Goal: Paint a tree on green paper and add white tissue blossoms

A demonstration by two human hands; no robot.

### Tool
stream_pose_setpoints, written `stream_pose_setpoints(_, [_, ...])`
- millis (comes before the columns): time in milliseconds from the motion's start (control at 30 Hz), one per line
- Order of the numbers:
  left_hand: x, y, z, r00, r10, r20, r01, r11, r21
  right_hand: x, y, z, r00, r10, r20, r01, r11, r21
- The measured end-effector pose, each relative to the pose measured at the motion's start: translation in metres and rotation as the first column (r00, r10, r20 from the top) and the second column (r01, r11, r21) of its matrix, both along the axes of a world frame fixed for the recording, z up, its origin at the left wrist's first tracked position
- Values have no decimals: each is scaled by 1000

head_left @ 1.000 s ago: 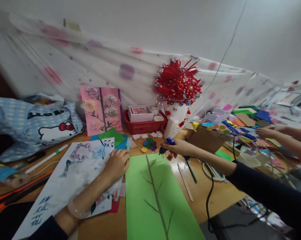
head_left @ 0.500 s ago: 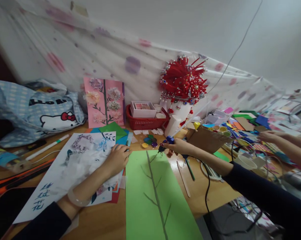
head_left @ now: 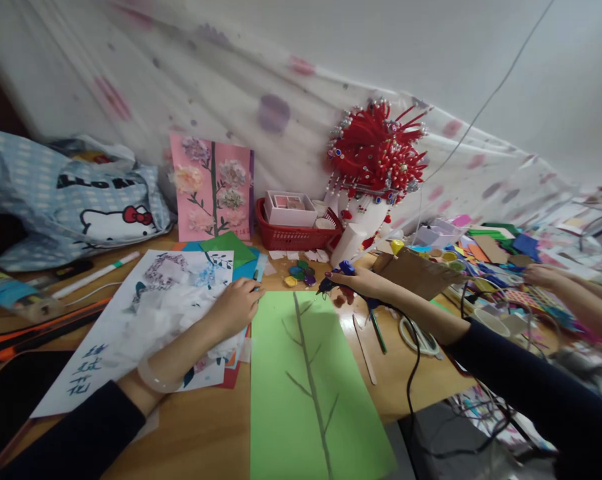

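My right hand (head_left: 363, 283) grips a blue hot glue gun (head_left: 345, 269), its dark nozzle above the upper part of a light green sheet (head_left: 275, 400). A grey-brown branch with side twigs (head_left: 308, 370) is drawn on that sheet. At the sheet's upper left edge, my left hand (head_left: 235, 307) is closed, with a slim dark pen (head_left: 256, 275) showing at its fingers; much of the pen is hidden. Under my left forearm lies a white sheet (head_left: 115, 333) with painted flowers and crumpled white tissue. Small coloured paint lids (head_left: 298, 272) lie beyond the green sheet.
A pink flower picture (head_left: 191, 213) leans at the back beside a red basket (head_left: 291, 237). A red beaded headdress (head_left: 375, 160) stands behind. Right of the green sheet are a wooden stick (head_left: 365, 350), a green pen (head_left: 378, 332) and a black cord (head_left: 411, 390). Another person's hands (head_left: 545, 277) reach in at right.
The view has tilted and shifted slightly, so the table things appear higher. My right hand still holds the glue gun near the sheet's top; my left hand stays by its edge.
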State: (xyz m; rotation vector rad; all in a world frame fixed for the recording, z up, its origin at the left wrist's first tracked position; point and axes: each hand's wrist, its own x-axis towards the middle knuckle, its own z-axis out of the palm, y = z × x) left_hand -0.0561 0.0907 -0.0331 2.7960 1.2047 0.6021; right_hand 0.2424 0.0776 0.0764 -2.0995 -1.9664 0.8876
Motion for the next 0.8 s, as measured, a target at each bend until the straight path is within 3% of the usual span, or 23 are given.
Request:
stream_pose_setpoints(333, [-1, 1, -3, 1000, -4, -1, 4, 1000, 23, 8, 3, -11, 995, 2, 102, 0, 1000, -19])
stream_pose_setpoints(500, [-1, 1, -3, 1000, -3, -12, 3, 1000, 20, 7, 0, -9, 997, 60, 48, -60, 998, -14])
stream_pose_setpoints(800, [-1, 2, -5, 1000, -8, -2, 8, 1000, 26, 5, -2, -7, 999, 36, 29, -35, 998, -50])
